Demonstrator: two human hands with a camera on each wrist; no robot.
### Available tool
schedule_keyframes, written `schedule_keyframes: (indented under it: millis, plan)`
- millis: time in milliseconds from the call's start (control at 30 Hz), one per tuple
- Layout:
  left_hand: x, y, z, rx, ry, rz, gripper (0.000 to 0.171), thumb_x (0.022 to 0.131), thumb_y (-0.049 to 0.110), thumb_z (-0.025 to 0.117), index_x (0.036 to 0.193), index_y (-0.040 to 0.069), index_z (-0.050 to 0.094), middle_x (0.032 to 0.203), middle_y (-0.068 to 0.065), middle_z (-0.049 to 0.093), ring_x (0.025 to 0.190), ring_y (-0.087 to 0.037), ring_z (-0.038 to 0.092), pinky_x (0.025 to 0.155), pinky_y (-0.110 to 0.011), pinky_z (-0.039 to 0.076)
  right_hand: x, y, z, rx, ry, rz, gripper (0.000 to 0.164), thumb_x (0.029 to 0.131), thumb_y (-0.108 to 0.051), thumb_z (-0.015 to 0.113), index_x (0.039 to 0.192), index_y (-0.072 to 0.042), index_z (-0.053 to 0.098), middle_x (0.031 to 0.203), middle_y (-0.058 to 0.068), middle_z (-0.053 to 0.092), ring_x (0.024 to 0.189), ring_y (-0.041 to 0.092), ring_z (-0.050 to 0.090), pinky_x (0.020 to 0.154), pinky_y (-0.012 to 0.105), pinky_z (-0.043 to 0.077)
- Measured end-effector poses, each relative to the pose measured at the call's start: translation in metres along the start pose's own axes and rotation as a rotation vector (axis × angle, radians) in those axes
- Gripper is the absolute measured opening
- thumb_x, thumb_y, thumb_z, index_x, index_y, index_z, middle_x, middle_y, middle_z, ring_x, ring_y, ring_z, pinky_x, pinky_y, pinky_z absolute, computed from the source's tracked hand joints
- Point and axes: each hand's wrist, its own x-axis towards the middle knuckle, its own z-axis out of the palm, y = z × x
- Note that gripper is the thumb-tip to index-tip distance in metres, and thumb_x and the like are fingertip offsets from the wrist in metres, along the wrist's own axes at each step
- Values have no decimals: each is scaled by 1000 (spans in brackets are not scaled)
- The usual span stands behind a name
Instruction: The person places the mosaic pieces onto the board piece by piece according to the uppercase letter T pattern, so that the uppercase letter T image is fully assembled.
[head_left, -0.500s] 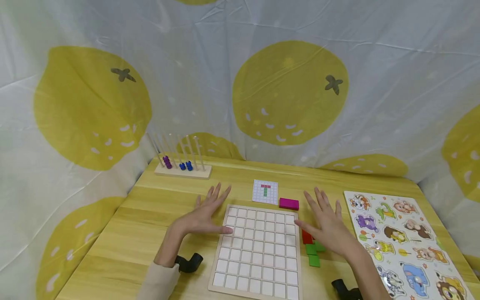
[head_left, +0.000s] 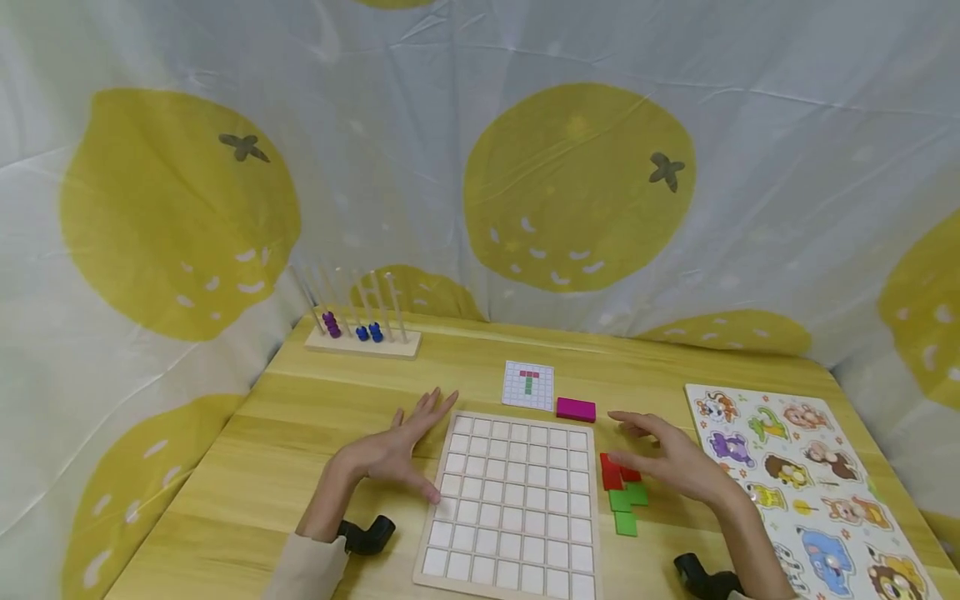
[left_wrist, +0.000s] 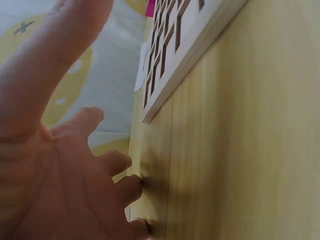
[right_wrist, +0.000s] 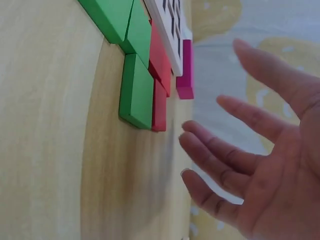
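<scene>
A wooden board (head_left: 491, 492) with a square grid of pale cells lies in the middle of the table. My left hand (head_left: 386, 454) hovers at its left edge, fingers spread, holding nothing; whether the thumb tip touches the frame I cannot tell. My right hand (head_left: 682, 467) is just right of the board, fingers relaxed and nothing in its grasp. Below its thumb lie red square blocks (head_left: 611, 472), bordered by several green square blocks (head_left: 620, 501). The right wrist view shows the fingers apart from the green block (right_wrist: 136, 92) and the magenta block (right_wrist: 185, 75).
Behind the board lie a pattern card (head_left: 528, 400) with a red and green T and the magenta block (head_left: 576, 409). A peg rack (head_left: 360, 343) with purple and blue beads stands back left. An animal puzzle board (head_left: 817, 483) occupies the right side.
My right hand has turned leftward, its fingers drawing closer together, and now uncovers more of the red and green blocks. The left hand has shifted slightly, its thumb lower along the board's edge.
</scene>
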Motion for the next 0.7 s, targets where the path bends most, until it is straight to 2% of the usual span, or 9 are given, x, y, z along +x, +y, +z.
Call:
schedule_keyframes:
  millis: [133,233,433,700]
  plan:
    - [-2,-2,2,28,-9,-7,144,67,35,97,168,14,-3,170,-27,-18,158,-45,-19,123,-72,-14,1,8,-2,50,-48,-21,58,93,-29,78,142,-5,60,128,15,67,112,28,61,90,32,55]
    - [-3,-3,4,71,-24,-11,146,65,38,98,167,12,-3,168,-29,-20,157,-46,-21,122,-71,-15,0,16,-5,101,-96,-40,51,93,-22,78,136,-1,64,127,18,69,106,23,62,86,25,55]
    - [-1,-1,8,127,-26,-25,149,63,40,99,167,10,-3,167,-31,-21,157,-47,-21,122,-72,-14,-3,29,-13,178,-164,-51,40,92,-12,77,130,-1,68,127,19,70,99,14,61,82,21,53]
    - [0,1,11,136,-23,-51,150,61,42,99,167,11,-3,167,-29,-23,157,-45,-23,123,-71,-15,-2,34,-14,170,-178,-74,34,93,-9,75,126,-4,72,120,16,70,97,13,60,81,21,53]
